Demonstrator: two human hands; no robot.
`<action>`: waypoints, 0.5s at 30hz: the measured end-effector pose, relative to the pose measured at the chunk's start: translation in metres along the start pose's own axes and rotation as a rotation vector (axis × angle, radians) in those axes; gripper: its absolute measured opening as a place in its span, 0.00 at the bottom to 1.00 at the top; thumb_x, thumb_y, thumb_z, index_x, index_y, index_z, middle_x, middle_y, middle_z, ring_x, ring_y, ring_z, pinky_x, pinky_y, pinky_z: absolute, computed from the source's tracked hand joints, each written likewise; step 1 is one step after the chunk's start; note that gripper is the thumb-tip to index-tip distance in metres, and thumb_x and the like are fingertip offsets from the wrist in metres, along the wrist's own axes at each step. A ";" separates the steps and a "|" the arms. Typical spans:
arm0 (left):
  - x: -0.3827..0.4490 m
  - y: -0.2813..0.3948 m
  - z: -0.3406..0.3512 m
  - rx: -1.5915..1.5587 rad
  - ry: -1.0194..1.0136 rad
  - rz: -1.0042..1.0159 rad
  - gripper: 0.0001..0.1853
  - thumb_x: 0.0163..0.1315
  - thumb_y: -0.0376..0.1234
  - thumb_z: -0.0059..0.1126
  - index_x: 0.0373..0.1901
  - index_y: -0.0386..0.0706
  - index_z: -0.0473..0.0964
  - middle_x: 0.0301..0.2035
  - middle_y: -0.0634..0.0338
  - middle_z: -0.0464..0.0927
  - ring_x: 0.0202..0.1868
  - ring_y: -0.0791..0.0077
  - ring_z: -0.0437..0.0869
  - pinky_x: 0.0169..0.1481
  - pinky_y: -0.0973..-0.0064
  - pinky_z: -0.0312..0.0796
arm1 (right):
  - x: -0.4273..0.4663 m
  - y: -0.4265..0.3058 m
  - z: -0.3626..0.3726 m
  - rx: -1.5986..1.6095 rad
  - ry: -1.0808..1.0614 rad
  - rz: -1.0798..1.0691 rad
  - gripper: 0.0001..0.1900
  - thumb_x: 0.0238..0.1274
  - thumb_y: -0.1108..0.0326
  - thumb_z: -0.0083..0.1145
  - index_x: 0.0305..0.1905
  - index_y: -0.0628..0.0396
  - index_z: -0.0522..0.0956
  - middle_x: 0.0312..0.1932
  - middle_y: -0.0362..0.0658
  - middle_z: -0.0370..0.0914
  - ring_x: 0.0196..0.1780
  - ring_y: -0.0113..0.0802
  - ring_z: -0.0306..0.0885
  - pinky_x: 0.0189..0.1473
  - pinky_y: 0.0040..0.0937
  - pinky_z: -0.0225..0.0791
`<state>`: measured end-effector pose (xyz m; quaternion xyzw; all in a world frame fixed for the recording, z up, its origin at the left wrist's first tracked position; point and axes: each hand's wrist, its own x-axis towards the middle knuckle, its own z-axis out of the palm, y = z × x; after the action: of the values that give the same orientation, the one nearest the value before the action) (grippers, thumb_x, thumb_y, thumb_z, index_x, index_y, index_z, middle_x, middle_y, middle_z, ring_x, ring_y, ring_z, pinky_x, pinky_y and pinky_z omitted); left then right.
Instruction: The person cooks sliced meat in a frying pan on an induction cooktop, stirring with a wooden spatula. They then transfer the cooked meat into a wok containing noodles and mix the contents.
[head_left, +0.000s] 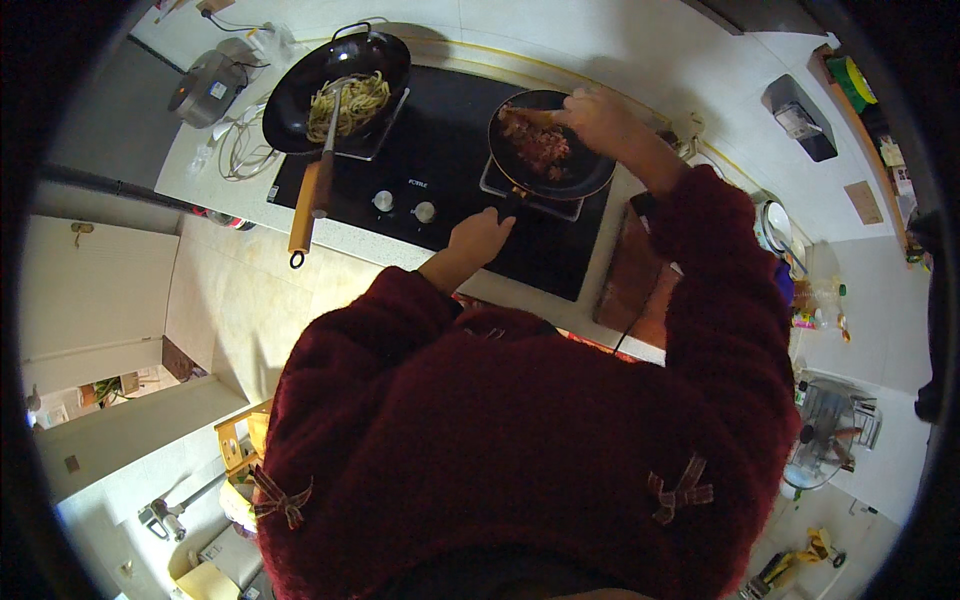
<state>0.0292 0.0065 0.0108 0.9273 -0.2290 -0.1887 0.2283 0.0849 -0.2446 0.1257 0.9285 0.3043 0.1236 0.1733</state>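
Note:
My left hand (480, 238) is closed around the dark handle of a black frying pan (592, 169), which rests over the right burner of the gas hob (457, 127). Chopped reddish-brown meat (546, 150) lies in the pan, mostly in its middle and left. From the pan's far right side, my right hand (596, 120) reaches in, gripping a wooden spatula (534, 115) whose end touches the food. Over the left burner sits a black wok (289, 112) of pale noodle-like strips (364, 105), with a long-handled metal turner (333, 124) leaning in it.
The wok's wooden handle (304, 210) juts past the counter's front edge. Two control knobs (405, 206) lie between the burners. A rice cooker (206, 88) and a coiled cable (244, 154) are at the left. A brown board (634, 277) borders the hob's right side.

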 end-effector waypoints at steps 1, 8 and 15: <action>-0.001 0.000 0.000 -0.001 0.007 -0.008 0.23 0.60 0.49 0.40 0.33 0.34 0.68 0.32 0.42 0.76 0.38 0.48 0.77 0.42 0.58 0.69 | 0.001 -0.013 -0.009 -0.023 -0.029 -0.013 0.17 0.49 0.70 0.47 0.47 0.45 0.73 0.30 0.42 0.73 0.34 0.41 0.75 0.37 0.35 0.69; 0.004 -0.005 0.003 0.003 -0.008 0.027 0.23 0.60 0.49 0.40 0.33 0.34 0.68 0.33 0.43 0.76 0.39 0.48 0.76 0.43 0.58 0.68 | -0.029 -0.041 -0.029 0.081 -0.239 0.114 0.16 0.53 0.69 0.45 0.48 0.43 0.72 0.27 0.43 0.74 0.32 0.38 0.77 0.30 0.36 0.71; 0.001 -0.005 0.000 -0.010 -0.018 0.002 0.24 0.61 0.50 0.39 0.34 0.34 0.67 0.33 0.42 0.75 0.39 0.46 0.75 0.43 0.57 0.67 | -0.083 -0.028 -0.056 0.249 -0.303 0.314 0.20 0.49 0.72 0.48 0.49 0.43 0.73 0.32 0.47 0.74 0.35 0.45 0.74 0.37 0.40 0.69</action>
<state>0.0315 0.0101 0.0083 0.9241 -0.2311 -0.1981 0.2310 -0.0134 -0.2603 0.1551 0.9865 0.1397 -0.0299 0.0800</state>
